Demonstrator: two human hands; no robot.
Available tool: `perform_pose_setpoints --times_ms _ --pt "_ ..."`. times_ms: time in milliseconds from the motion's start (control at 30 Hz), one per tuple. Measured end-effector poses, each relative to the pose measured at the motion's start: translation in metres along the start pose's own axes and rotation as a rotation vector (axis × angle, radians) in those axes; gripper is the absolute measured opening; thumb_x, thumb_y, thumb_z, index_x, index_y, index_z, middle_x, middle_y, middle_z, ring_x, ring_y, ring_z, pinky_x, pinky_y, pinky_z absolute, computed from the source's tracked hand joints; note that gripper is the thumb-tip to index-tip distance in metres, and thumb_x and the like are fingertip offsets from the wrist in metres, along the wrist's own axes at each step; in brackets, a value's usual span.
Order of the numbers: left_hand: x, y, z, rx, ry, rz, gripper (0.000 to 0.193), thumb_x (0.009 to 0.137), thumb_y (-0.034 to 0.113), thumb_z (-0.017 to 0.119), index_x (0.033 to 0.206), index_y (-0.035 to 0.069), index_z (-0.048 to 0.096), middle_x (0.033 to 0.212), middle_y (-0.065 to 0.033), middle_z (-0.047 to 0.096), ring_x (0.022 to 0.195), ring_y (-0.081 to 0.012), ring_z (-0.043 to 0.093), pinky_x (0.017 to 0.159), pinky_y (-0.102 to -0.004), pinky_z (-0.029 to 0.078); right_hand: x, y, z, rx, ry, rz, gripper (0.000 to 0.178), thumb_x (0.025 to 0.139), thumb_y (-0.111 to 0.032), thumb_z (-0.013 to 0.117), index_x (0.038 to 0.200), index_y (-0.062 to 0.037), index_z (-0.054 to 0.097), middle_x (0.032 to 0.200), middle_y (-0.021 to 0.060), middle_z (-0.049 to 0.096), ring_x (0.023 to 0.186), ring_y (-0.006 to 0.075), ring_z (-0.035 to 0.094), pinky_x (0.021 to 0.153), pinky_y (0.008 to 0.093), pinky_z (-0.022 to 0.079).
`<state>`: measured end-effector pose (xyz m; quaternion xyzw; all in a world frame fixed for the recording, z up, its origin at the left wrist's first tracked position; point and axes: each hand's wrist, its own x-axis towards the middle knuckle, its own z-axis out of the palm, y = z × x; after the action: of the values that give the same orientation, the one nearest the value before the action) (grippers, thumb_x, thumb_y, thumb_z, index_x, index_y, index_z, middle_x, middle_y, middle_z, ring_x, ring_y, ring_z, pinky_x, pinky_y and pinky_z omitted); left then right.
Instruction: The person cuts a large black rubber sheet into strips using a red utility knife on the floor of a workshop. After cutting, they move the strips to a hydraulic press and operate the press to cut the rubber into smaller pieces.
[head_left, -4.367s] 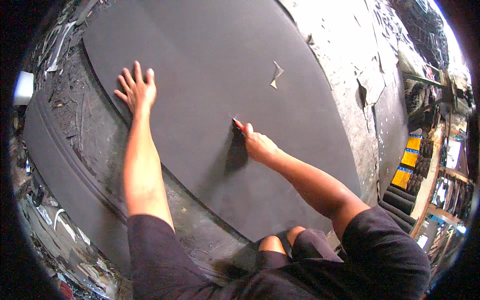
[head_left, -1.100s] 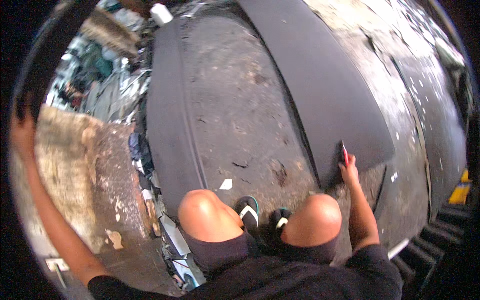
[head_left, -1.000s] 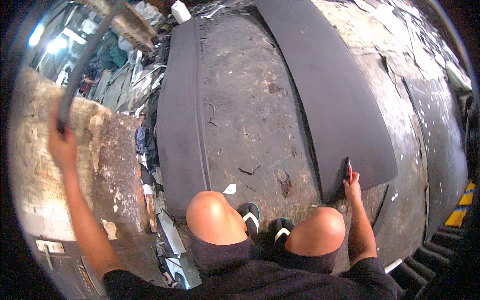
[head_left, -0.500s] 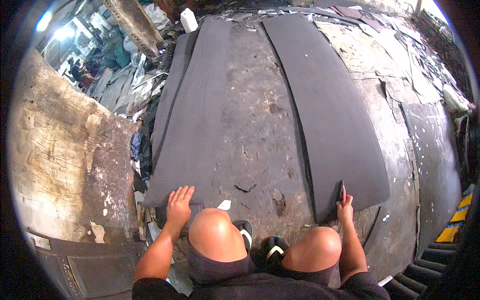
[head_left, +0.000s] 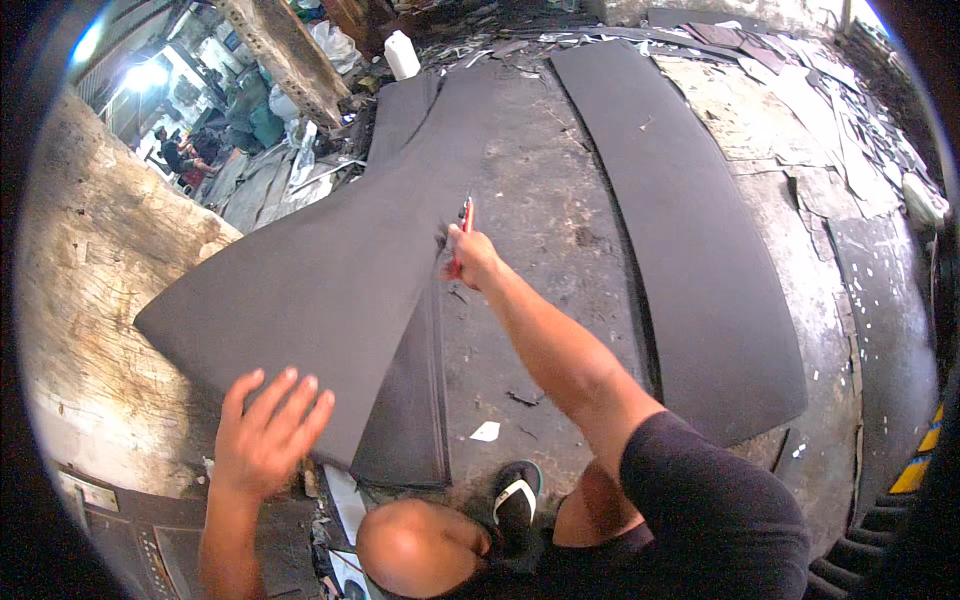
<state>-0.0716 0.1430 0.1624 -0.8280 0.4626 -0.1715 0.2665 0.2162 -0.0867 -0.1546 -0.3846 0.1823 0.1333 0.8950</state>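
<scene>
A long dark grey sheet (head_left: 300, 260), rubber-like, lies on the left with its near end swung out and raised. My left hand (head_left: 268, 432) is over its near edge with fingers spread; whether they touch it is hard to tell. On the sheet's right edge, farther off, is my right hand (head_left: 472, 256), closed around a slim red-handled knife (head_left: 467, 214) whose tip points away from me. The fingers under the hand are partly hidden and blurred. Below the raised sheet shows another dark sheet (head_left: 405, 420) on the floor.
A second long dark sheet (head_left: 690, 230) lies to the right. Scraps (head_left: 820, 110) are heaped at the far right. A white jug (head_left: 402, 55) stands at the back beside a wooden post (head_left: 285, 65). A worn board (head_left: 110, 270) stands at left. Another person (head_left: 180, 152) is far off.
The left sheet's near end has lifted and swung left, uncovering the sheet below. My right hand has crossed from the right sheet to the left one with the knife; my left hand moved left and opened.
</scene>
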Motion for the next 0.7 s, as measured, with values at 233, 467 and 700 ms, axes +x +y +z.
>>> perform_pose_setpoints --times_ms 233,467,700 --pt "-0.067 0.012 -0.020 0.051 -0.070 -0.088 0.022 0.090 0.017 0.065 0.112 0.017 0.069 0.120 -0.0051 0.066 0.118 -0.0268 0.060 0.103 -0.0585 0.042 0.051 0.051 0.074 0.222 -0.006 0.035 0.022 0.096 -0.018 0.065 0.112 -0.0048 0.060 0.090 0.0044 0.065 0.073 0.0187 0.061 0.064 0.0384 0.050" --pt "-0.199 0.080 0.068 -0.133 -0.133 -0.572 0.025 0.095 0.016 0.053 0.114 0.013 0.069 0.122 -0.0082 0.066 0.121 -0.0293 0.059 0.107 -0.0615 0.038 0.032 0.088 0.163 -0.162 0.048 -0.209 0.041 0.090 -0.025 0.071 0.121 -0.0024 0.057 0.092 0.0075 0.063 0.075 0.0185 0.059 0.065 0.0383 0.048" --pt "-0.191 0.181 0.244 -0.678 -0.455 -0.634 0.064 0.085 0.009 0.063 0.146 0.013 0.049 0.149 -0.0115 0.050 0.139 -0.0320 0.044 0.116 -0.0502 0.031 0.068 0.108 0.050 -1.203 -0.010 -0.053 0.040 0.085 -0.020 0.058 0.116 0.0048 0.061 0.109 0.0258 0.070 0.107 0.0393 0.067 0.089 0.0488 0.053"
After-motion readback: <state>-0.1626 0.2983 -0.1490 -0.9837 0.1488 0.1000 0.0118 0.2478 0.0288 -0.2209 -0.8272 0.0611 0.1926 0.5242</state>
